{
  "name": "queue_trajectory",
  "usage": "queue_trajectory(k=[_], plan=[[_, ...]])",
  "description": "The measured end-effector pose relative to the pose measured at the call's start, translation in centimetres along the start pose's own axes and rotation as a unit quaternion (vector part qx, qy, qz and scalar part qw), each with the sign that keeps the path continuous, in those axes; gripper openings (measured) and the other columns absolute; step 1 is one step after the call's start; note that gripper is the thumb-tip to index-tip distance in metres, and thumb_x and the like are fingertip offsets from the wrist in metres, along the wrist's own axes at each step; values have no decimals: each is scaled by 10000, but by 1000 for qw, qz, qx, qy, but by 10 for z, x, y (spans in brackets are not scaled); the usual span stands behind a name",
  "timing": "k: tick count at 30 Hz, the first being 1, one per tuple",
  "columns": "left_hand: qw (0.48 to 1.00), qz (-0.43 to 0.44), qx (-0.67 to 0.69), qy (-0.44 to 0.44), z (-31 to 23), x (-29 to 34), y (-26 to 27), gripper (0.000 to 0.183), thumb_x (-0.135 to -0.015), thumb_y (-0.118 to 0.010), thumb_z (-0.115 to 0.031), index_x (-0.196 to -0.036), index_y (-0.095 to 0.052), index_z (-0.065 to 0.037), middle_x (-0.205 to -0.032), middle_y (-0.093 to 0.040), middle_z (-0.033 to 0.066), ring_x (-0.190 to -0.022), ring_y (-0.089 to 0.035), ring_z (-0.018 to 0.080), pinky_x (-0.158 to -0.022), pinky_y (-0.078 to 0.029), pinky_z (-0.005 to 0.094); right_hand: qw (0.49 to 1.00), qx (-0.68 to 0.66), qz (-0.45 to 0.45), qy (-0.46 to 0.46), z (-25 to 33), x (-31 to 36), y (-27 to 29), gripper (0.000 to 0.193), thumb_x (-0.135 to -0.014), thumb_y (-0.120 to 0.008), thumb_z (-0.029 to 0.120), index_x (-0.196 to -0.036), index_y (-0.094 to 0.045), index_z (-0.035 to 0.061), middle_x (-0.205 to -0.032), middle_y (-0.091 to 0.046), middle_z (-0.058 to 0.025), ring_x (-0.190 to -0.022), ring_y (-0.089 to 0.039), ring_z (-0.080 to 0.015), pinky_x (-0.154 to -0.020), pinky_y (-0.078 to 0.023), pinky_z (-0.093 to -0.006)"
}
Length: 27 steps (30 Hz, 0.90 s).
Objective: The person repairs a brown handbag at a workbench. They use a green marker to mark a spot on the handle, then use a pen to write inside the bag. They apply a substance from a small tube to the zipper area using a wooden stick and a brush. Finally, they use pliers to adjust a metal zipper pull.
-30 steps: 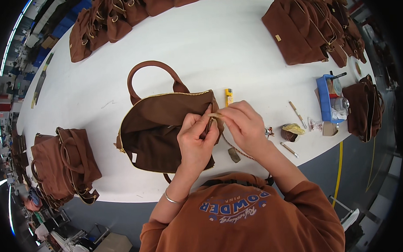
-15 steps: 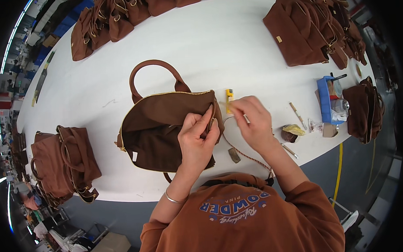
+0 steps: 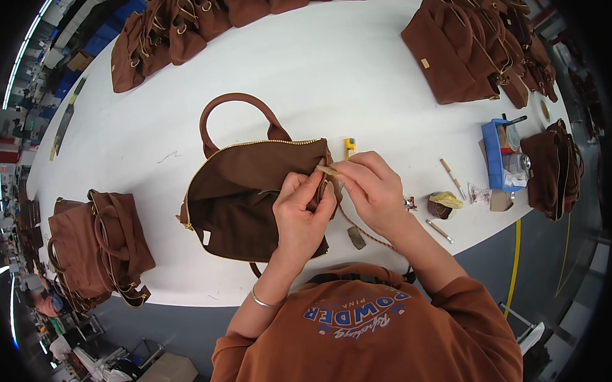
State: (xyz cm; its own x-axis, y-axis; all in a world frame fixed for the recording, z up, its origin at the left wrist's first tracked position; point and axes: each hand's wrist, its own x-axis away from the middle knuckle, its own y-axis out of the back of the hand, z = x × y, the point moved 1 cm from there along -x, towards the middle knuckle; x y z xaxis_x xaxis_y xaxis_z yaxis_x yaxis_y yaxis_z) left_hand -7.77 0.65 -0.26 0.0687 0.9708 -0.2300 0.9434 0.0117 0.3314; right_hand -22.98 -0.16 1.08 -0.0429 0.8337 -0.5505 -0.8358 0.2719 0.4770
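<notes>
A brown handbag (image 3: 234,166) lies unzipped before me, its dark lining and gold zipper teeth showing. My left hand (image 3: 299,215) is closed in a pinch on the bag's right edge, by the end of the zipper. My right hand (image 3: 373,192) pinches a small, tan, narrow piece (image 3: 329,170), whose kind I cannot make out. Its tip meets the bag's edge right beside my left fingertips. Part of a small yellow item (image 3: 349,148) shows behind my right hand.
Brown bags (image 3: 112,238) stand at the left, with more (image 3: 443,58) at the far right and along the back. A blue bin (image 3: 494,161) holds tools at the right. Nearer lie pens (image 3: 452,176), a small cup (image 3: 441,205), a dark block (image 3: 356,238) and a braided cord (image 3: 382,239).
My right hand has moved left to the bag's edge and brought the tan piece against it. The left hand keeps its pinch in nearly the same place.
</notes>
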Motion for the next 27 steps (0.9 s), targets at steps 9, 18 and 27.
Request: queue_trajectory(k=[9, 18, 27], plan=[[1000, -4, -9, -14, 2, -2, -1, 392, -810, -685, 46, -1200, -665, 9, -768, -496, 24, -585, -468, 57, -523, -425, 211, 999, 20, 18, -25, 6, -6, 11, 234, -790, -654, -42, -1009, -680, 36, -849, -594, -113, -734, -604, -267, -599, -504, -340], [1000, 7, 5, 2, 1, -1, 1, 363, -812, -690, 43, -1174, -679, 9, -773, -499, 30, -578, -467, 57, -521, -424, 212, 997, 60, 1, -54, -12, -5, 20, 241, -776, -659, -39, -1002, -685, 40, -870, -598, -110, -742, -606, -265, -596, -502, -345], [1000, 3, 9, 25, -2, -4, 6, 352, -821, -702, 24, -1171, -692, -17, -763, -492, -12, -620, -437, 28, -544, -378, 190, 998, 42, -26, -35, -21, -4, 6, 172, -849, -649, -25, -1010, -665, 31, -856, -603, -109, -704, -608, -232, -580, -500, -317]])
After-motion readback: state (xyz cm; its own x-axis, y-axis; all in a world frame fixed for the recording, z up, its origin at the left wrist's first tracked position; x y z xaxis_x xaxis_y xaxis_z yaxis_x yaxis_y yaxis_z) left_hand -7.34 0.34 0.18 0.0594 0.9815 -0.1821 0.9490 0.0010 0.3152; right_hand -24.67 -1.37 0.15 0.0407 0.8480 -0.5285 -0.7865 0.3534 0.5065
